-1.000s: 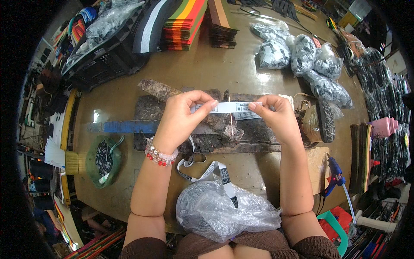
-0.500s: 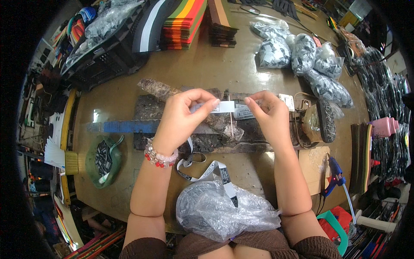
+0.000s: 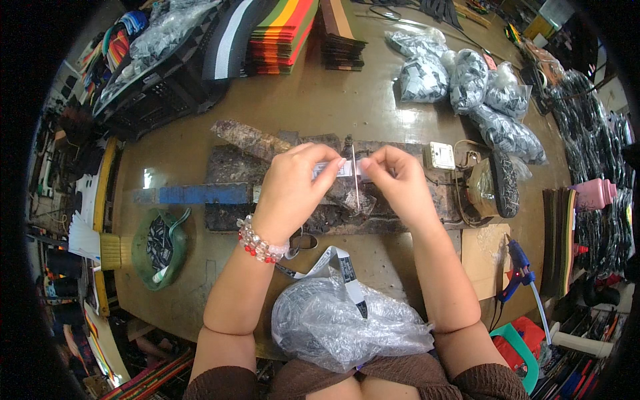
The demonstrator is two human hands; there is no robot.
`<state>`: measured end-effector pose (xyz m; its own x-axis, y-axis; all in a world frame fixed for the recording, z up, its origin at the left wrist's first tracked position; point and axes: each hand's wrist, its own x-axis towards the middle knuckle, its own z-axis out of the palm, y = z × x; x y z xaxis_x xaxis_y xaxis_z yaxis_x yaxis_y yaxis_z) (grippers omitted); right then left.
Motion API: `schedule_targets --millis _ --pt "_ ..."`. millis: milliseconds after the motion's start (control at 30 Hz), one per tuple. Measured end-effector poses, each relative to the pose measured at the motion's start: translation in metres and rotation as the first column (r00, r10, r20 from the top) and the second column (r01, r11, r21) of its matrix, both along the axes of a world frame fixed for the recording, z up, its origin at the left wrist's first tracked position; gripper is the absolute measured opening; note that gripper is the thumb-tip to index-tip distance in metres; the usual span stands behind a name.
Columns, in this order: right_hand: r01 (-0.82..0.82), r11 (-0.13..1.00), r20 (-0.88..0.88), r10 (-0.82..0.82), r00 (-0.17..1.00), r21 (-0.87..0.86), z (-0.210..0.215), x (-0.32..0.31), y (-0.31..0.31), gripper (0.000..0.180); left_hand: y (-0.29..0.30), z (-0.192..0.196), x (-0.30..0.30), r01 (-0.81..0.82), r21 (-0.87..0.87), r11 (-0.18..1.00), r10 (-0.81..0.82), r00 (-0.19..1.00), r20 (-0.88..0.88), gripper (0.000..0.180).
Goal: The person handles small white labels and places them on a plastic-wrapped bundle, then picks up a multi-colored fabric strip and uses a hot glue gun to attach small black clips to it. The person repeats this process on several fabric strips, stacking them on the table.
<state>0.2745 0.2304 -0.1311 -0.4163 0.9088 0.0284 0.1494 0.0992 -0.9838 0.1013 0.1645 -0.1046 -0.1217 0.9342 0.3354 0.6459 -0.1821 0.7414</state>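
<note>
My left hand (image 3: 293, 183), with a beaded bracelet at its wrist, pinches a white label ribbon (image 3: 344, 169) with dark print. On the other side of a thin upright metal wire (image 3: 355, 177), my right hand (image 3: 398, 180) has thumb and finger closed on the same ribbon's end. The ribbon lies at the wire; whether it touches cannot be made out. Below the hands is a dark, stained board (image 3: 280, 220) carrying the wire. The rest of the ribbon (image 3: 327, 263) trails down from my left hand to a roll in a clear plastic bag (image 3: 350, 320) near my body.
Left are a green bowl (image 3: 142, 257) of small labels and a black crate (image 3: 160, 100). Stacked colored straps (image 3: 283, 37) and bagged labels (image 3: 425, 79) lie at the back. Right are a white electrical box (image 3: 440, 156) with a cord and a blue glue gun (image 3: 517, 273).
My right hand has come left and down to the wire and closed on the ribbon's end. My left hand has shifted slightly right and lower with the ribbon.
</note>
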Motion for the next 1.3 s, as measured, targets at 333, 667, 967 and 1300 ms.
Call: schedule_targets --millis 333,667,967,1300 --pt "-0.237 0.969 -0.007 0.237 0.972 -0.073 0.037 0.015 -0.013 0.024 -0.01 0.013 0.01 0.133 0.025 0.991 -0.135 0.96 0.243 0.015" --pt "-0.042 0.99 0.083 0.053 0.995 -0.134 0.029 0.042 0.016 0.022 -0.004 0.015 -0.022 0.044 -0.185 0.982 -0.004 0.978 0.209 0.019" --pt "-0.031 0.997 0.322 0.007 0.947 0.072 0.017 0.034 0.017 0.025 -0.001 0.005 -0.021 0.039 -0.166 0.985 -0.017 0.991 0.131 0.019" --pt "0.043 0.99 0.113 -0.058 0.992 0.132 0.022 0.011 -0.004 0.024 -0.002 0.003 -0.014 0.109 -0.139 0.984 -0.061 0.948 0.311 0.018"
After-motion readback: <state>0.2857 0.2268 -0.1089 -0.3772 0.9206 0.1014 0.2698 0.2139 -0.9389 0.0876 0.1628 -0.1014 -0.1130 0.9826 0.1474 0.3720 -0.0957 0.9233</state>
